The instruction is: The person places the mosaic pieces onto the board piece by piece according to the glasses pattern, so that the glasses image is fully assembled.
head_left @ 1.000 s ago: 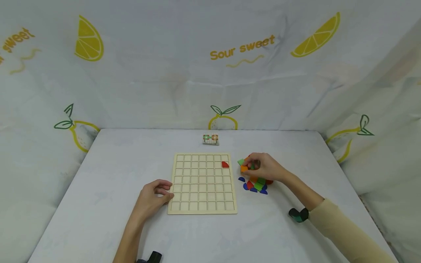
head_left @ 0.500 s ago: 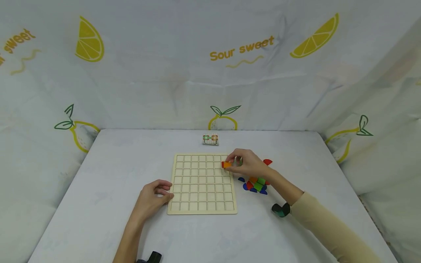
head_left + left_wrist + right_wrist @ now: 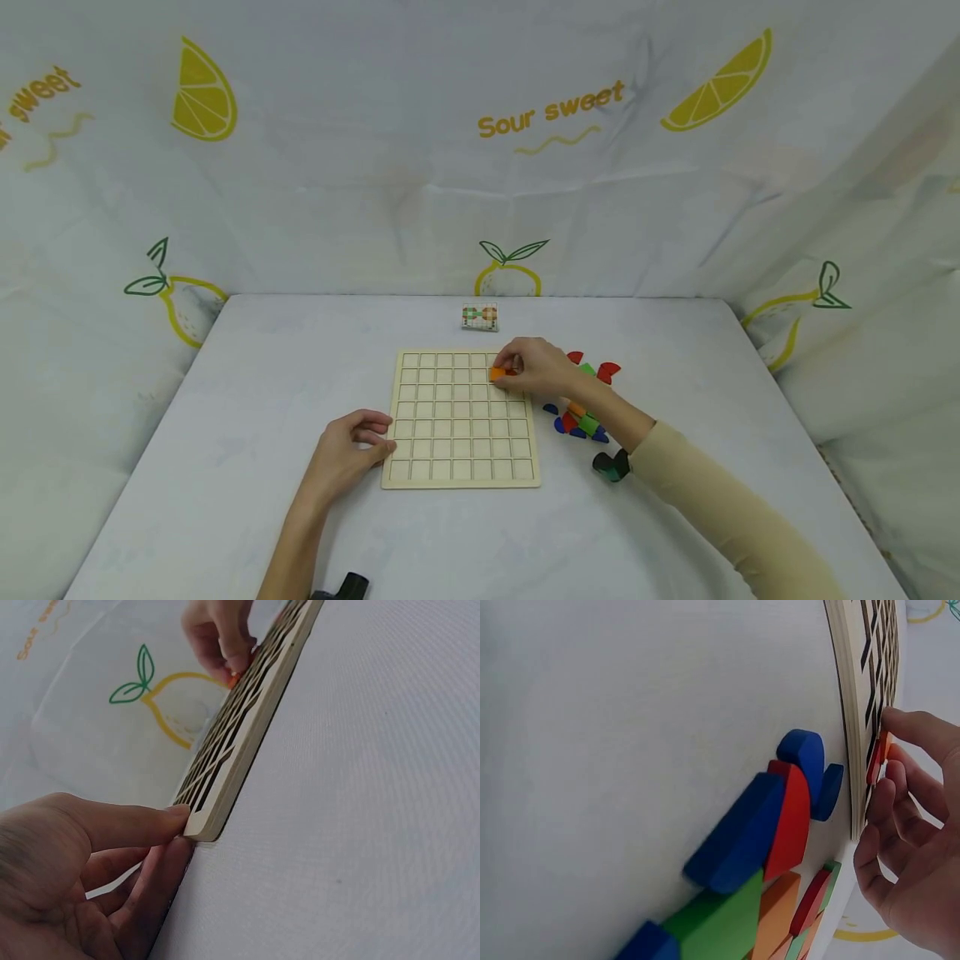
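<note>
A pale wooden grid board point(image 3: 461, 442) lies flat in the middle of the table. At its left edge my left hand point(image 3: 352, 446) pinches it, the thumb point(image 3: 139, 825) on top near the corner and the other fingers against the side. Over the upper right squares, my right hand point(image 3: 540, 367) pinches an orange square block point(image 3: 497, 374) between thumb and fingertips, right at the grid. Just right of that block, a red quarter-round block point(image 3: 874, 761) sits in a square, mostly covered by the right hand in the head view.
Loose blocks in blue, red, green and orange lie right of the board, among them a green block point(image 3: 589, 425) and a red block point(image 3: 608, 372). Behind the board lies a small pattern card point(image 3: 480, 317). A printed white curtain point(image 3: 360, 208) hangs behind the table.
My right hand has taken the orange block from the loose blocks and moved left with it over the board, past the red block. The left hand has stayed at the board's edge.
</note>
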Demonstrator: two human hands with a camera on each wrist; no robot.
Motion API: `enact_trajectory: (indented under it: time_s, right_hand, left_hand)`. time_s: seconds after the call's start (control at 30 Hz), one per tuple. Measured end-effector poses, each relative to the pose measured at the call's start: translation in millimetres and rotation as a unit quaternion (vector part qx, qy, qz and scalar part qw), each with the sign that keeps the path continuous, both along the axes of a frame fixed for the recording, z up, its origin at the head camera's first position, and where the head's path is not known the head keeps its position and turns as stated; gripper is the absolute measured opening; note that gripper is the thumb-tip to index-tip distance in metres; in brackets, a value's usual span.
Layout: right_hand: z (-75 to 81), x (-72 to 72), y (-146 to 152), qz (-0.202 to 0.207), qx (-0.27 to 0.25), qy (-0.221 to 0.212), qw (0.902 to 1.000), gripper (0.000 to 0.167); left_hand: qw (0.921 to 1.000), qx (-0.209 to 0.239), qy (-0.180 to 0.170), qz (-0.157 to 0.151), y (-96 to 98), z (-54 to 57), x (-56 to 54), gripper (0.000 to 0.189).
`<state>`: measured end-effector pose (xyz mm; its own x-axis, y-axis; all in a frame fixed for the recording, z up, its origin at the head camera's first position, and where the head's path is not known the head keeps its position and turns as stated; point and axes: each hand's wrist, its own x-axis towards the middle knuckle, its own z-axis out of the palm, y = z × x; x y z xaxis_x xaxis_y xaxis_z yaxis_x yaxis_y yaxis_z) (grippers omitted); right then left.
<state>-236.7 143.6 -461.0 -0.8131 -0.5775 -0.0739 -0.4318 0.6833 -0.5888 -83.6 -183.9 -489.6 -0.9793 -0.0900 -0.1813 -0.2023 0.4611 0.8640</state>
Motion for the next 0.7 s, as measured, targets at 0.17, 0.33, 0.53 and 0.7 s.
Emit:
enact_trajectory:
  time_s: [0.17, 0.33, 0.53, 0.7]
  right_hand:
    - [0.1, -0.6, -2.9, 0.004, -0.004, -0.009, 0.9999, 0.026]
    - [-0.7, -1.3, -1.9, 0.010, -0.015, -0.010, 0.9998, 0.027]
    - [2.8, -4.6, 6.7, -0.004, -0.035, -0.010, 0.9993, 0.028]
    - [6.7, -12.3, 23.9, -0.022, -0.050, -0.018, 0.9983, 0.028]
  left_hand:
    - [1.0000, 0.004, 0.001, -0.001, -0.7, -0.5, -0.6, 0.034]
    - [1.0000, 0.002, 0.000, -0.001, -1.0, -0.4, -0.7, 0.033]
    - [1.0000, 0.005, -0.002, 0.000, -0.2, 0.2, -0.5, 0.033]
    - [1.0000, 0.007, -0.001, 0.001, -0.1, 0.8, -0.2, 0.033]
